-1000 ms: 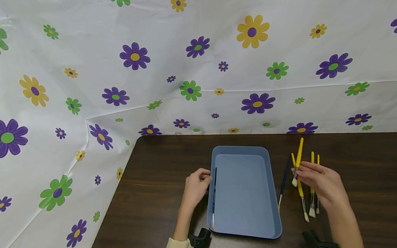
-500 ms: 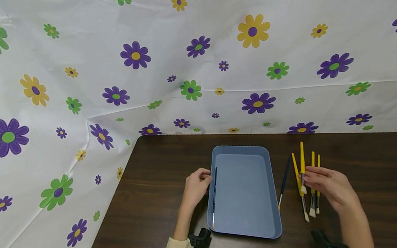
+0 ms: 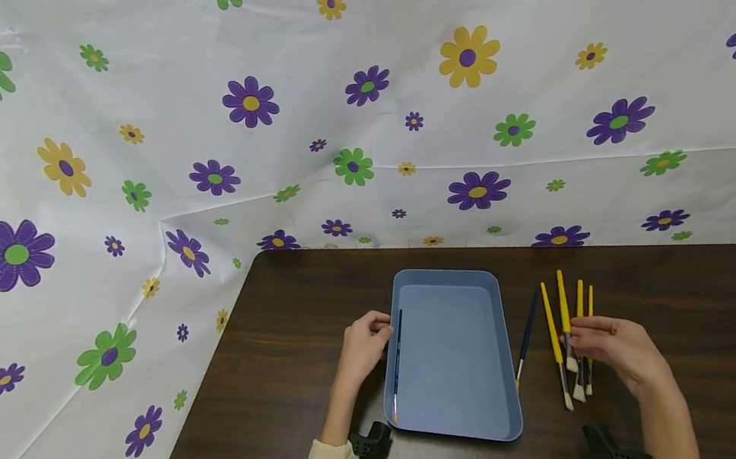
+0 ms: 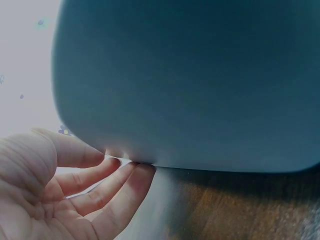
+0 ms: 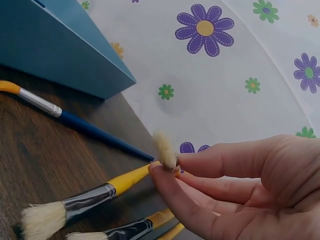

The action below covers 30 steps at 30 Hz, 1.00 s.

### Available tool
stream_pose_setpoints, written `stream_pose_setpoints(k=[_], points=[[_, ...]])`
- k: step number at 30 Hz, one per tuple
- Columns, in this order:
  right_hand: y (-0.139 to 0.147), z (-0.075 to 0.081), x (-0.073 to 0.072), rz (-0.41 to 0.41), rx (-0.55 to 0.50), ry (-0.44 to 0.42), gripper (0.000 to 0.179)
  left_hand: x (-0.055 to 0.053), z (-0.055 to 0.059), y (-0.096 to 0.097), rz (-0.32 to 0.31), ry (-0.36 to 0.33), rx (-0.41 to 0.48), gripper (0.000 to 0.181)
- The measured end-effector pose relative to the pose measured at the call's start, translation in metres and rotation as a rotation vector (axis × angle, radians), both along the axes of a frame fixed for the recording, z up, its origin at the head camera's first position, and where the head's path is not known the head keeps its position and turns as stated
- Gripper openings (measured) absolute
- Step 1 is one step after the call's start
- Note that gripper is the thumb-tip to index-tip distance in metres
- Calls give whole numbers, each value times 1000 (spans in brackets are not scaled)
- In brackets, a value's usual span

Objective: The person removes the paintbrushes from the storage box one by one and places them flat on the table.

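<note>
My right hand pinches a yellow-handled paintbrush between thumb and fingers near its metal ferrule. Pale bristles of that brush poke up past the fingertips in the right wrist view. Around it lie other yellow-handled paintbrushes, handles pointing away from me. At the left long side of the blue-grey tray, my left hand touches the rim and outer wall with its fingertips, as the left wrist view shows. Inside the tray, a thin dark paintbrush lies along the left wall.
A dark blue paintbrush lies slanted on the brown table, close by the tray's right side. Behind the table and to its left hangs a white flowered sheet.
My right hand has moved right and toward me with the yellow paintbrush, which has turned from a slant to nearly parallel with the others. Left hand and tray stay put.
</note>
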State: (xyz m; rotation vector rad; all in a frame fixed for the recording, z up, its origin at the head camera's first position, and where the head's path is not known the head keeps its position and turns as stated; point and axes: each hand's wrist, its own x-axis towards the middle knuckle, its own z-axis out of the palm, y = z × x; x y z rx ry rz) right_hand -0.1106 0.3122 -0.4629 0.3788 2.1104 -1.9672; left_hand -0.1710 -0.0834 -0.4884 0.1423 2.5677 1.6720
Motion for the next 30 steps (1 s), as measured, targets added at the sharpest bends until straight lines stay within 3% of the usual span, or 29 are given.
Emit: stream_pose_setpoints(k=[9, 19, 30], points=[[0, 1, -1, 48, 186, 4, 55, 1, 1, 0, -2, 0, 1, 22], [-6, 4, -5, 56, 318, -15, 50, -1, -3, 0, 3, 20, -2, 21], [-20, 10, -4, 83, 649, 22, 39, 0, -1, -1, 2, -1, -1, 21]])
